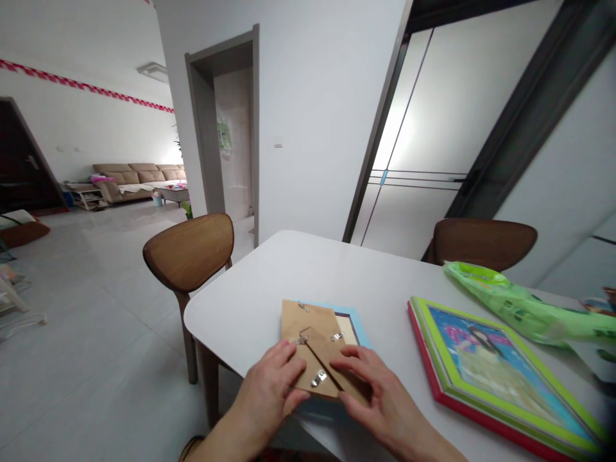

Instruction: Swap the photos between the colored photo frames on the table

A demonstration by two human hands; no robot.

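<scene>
A brown picture frame backing board [293, 317] with metal clips and a fold-out stand leg [325, 353] lies tilted over a light blue picture frame [359, 324] at the table's near edge. My left hand [272, 385] pinches the board's left lower edge, thumb below and fingers on top near a clip. With thumb and fingers, my right hand [378, 391] grips the right side of the board, its fingertips on the stand leg. Part of the blue frame is hidden under the board and my hands.
To the right, a green picture frame [445, 359] rests on a red one [426, 359]. Behind them lies a green plastic bag [529, 311]. Wooden chairs stand at the left [192, 250] and far right [486, 240] of the white table [240, 295].
</scene>
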